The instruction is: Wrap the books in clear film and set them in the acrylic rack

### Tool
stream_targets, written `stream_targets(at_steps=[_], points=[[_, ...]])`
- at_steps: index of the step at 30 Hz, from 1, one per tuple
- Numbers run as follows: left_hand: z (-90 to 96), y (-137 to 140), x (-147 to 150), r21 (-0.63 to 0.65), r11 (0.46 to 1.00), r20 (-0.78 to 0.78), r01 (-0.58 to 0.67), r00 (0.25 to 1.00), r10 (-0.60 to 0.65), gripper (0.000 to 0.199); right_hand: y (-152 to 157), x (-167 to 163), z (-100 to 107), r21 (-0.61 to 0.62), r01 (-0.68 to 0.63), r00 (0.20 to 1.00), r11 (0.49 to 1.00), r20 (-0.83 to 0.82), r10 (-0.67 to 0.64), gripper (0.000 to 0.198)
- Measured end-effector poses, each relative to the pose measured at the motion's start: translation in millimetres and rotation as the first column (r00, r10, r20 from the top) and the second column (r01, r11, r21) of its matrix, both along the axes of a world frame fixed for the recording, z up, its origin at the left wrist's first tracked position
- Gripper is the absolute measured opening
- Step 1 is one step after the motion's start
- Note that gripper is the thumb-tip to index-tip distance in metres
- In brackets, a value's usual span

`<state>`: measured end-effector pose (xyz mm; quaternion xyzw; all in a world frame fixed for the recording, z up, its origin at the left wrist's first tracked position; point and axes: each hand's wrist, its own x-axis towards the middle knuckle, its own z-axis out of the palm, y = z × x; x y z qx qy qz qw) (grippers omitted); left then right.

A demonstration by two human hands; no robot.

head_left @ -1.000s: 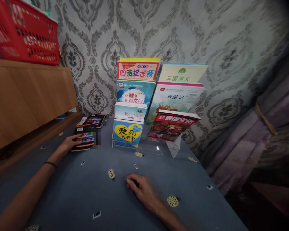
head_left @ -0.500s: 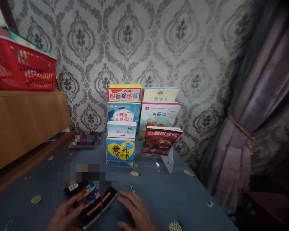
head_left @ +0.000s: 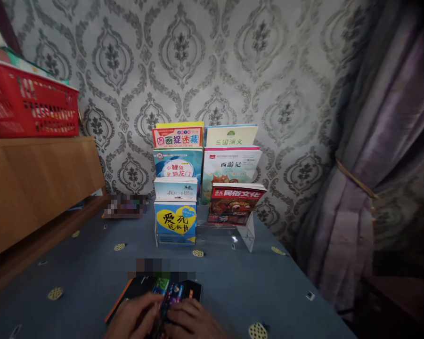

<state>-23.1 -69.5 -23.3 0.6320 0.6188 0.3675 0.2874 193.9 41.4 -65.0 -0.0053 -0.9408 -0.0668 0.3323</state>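
Observation:
A dark book point(head_left: 169, 291) with a colourful cover and an orange edge lies on the blue patterned cloth point(head_left: 233, 282) at the bottom middle. My left hand point(head_left: 136, 320) and my right hand point(head_left: 194, 321) both rest on its near part, fingers curled over it. Behind it stands a clear tiered display rack point(head_left: 243, 233) filled with children's books: a yellow-heart book point(head_left: 175, 222) in the lowest left slot and a red magazine point(head_left: 235, 202) leaning in the lower right slot. Part of the held book is blurred out.
A wooden cabinet point(head_left: 38, 188) runs along the left with a red plastic basket point(head_left: 28, 103) on top. Another dark book point(head_left: 124, 207) lies near the cabinet. Patterned wallpaper is behind; a purple tied curtain point(head_left: 367, 165) hangs at the right.
The dark book has come from the left stack toward me, to the bottom middle. My right hand joined the left on it. The view tilted up.

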Motion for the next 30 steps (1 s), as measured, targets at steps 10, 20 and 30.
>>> stream_targets(at_steps=[10, 20, 30], points=[[7.5, 67, 9, 0.09, 0.966, -0.705, 0.241, 0.701, -0.109, 0.045, 6, 54, 29, -0.158, -0.042, 0.984, 0.986, 0.166, 0.069, 0.04], [21.0, 62, 29, 0.143, 0.954, -0.752, 0.264, 0.655, -0.068, 0.032, -3, 97, 46, -0.413, 0.174, 0.934, 0.894, 0.356, -0.018, 0.06], [20.7, 62, 27, 0.139, 0.944, -0.745, 0.301, 0.659, -0.101, 0.031, 10, 22, 41, -0.381, 0.319, 0.915, 0.868, 0.36, -0.179, 0.051]])
